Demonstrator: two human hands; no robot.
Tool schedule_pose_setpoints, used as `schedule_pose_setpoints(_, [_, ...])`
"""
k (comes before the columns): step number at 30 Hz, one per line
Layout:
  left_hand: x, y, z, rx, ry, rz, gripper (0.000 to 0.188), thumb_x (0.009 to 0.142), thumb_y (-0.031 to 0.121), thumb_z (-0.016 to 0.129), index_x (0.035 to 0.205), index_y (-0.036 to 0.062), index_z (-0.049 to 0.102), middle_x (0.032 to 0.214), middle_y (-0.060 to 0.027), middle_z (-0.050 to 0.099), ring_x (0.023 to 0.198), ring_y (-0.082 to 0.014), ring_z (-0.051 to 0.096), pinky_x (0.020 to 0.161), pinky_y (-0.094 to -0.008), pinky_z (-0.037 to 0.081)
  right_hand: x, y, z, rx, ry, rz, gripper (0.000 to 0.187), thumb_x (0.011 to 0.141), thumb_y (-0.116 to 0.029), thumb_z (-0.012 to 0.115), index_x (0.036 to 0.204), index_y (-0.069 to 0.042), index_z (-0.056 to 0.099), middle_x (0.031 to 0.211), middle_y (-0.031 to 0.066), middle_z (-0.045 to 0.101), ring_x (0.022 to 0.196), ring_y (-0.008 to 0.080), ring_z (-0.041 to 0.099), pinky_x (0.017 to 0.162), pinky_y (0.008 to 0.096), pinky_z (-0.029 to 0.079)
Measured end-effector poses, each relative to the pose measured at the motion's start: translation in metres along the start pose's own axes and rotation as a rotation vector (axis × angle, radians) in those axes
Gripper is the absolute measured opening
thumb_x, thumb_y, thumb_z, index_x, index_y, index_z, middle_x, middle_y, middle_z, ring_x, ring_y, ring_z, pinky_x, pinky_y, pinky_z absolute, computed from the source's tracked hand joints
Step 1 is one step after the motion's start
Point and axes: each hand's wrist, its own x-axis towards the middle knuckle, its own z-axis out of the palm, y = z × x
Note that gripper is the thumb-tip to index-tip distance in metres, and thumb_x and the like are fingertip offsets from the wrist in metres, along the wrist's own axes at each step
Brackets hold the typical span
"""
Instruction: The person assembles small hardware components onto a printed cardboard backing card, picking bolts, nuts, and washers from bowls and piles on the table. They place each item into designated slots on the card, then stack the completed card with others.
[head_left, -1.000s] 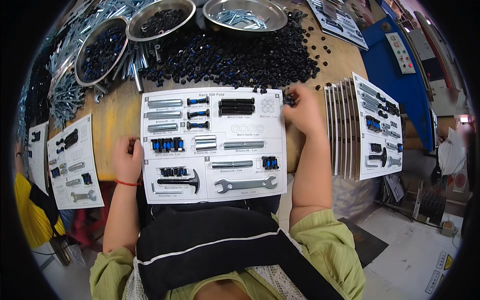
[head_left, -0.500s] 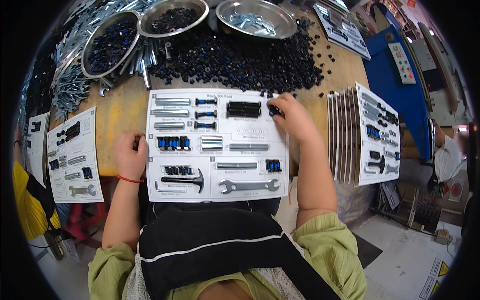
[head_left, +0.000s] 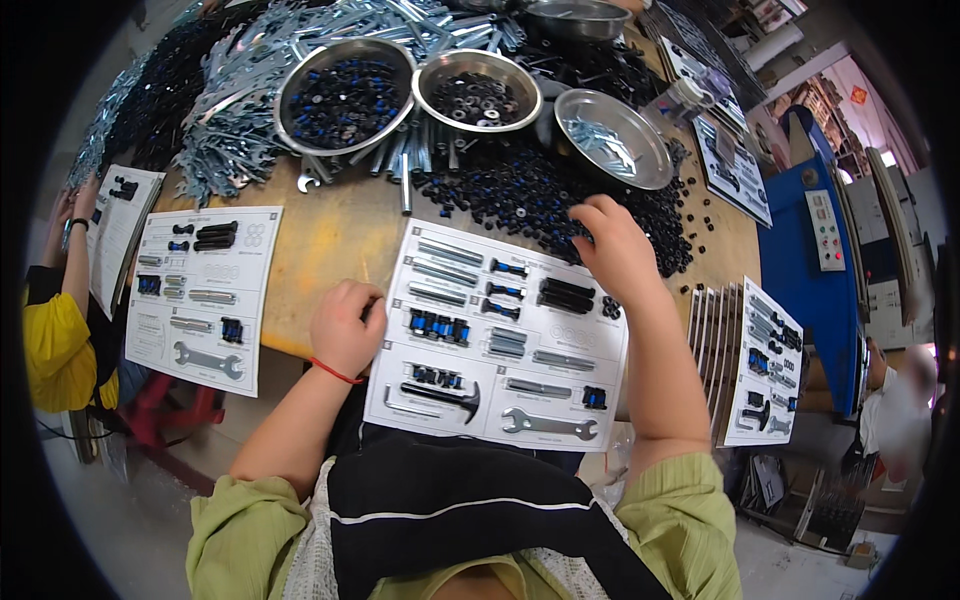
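Note:
A white printed card lies in front of me, bearing bolts, silver tubes, an Allen key, a black hammer-shaped tool and an open-ended wrench. Small black nuts sit in a cluster at its upper right. Beyond the card, my right hand hovers over the near edge of a pile of black nuts, thumb and fingers apart, nothing seen between them. My left hand, with a red band at the wrist, is curled closed beside the card's left edge; the inside of its grip is hidden.
Metal bowls of blue-marked bolts, washers and silver pieces stand behind the pile. Wrenches are heaped at far left. Upright cards stand right and left; another person's arm is at far left.
My right hand has left the card's upper right corner for the nut pile, and the black nuts it held now lie on the card. The view has turned to the left.

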Motion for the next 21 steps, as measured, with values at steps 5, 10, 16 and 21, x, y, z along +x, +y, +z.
schedule_pose_setpoints(5, [0.001, -0.004, -0.004, -0.069, -0.023, 0.0, 0.004, 0.079, 0.012, 0.067, 0.081, 0.0092, 0.066, 0.081, -0.0084, 0.063, 0.079, -0.0305, 0.061, 0.07, -0.0403, 0.049, 0.107, -0.019, 0.018, -0.076, 0.127, -0.222, 0.022, 0.081, -0.006, 0.066, 0.102, -0.008, 0.07, 0.109, 0.0103, 0.064, 0.105, 0.0323, 0.06, 0.09, 0.0414, 0.05])
schedule_pose_setpoints(10, [0.003, -0.006, -0.003, -0.117, -0.01, 0.026, 0.004, 0.077, 0.011, 0.068, 0.08, 0.0089, 0.066, 0.08, -0.0082, 0.063, 0.078, -0.0303, 0.061, 0.068, -0.0399, 0.049, 0.217, -0.004, 0.06, -0.128, -0.102, 0.041, 0.024, 0.084, -0.016, 0.066, 0.106, -0.008, 0.071, 0.112, 0.0139, 0.067, 0.106, 0.0341, 0.063, 0.089, 0.0448, 0.052])
schedule_pose_setpoints(16, [0.003, -0.011, -0.006, -0.128, -0.029, 0.014, 0.004, 0.077, 0.012, 0.068, 0.079, 0.0089, 0.067, 0.08, -0.0074, 0.063, 0.078, -0.0296, 0.061, 0.069, -0.04, 0.05, 0.258, -0.009, 0.092, -0.241, -0.134, 0.188, 0.027, 0.08, -0.025, 0.075, 0.101, -0.008, 0.072, 0.106, 0.0138, 0.071, 0.102, 0.0328, 0.066, 0.088, 0.0431, 0.053])
schedule_pose_setpoints(21, [0.001, -0.015, -0.007, -0.128, -0.036, 0.006, 0.003, 0.076, 0.012, 0.068, 0.078, 0.0093, 0.067, 0.081, -0.0065, 0.062, 0.079, -0.0287, 0.06, 0.069, -0.0397, 0.05, 0.26, 0.004, 0.079, 0.123, -0.1, 0.246, 0.019, 0.074, -0.017, 0.078, 0.09, -0.008, 0.074, 0.091, 0.0149, 0.072, 0.09, 0.0317, 0.068, 0.082, 0.0408, 0.054])
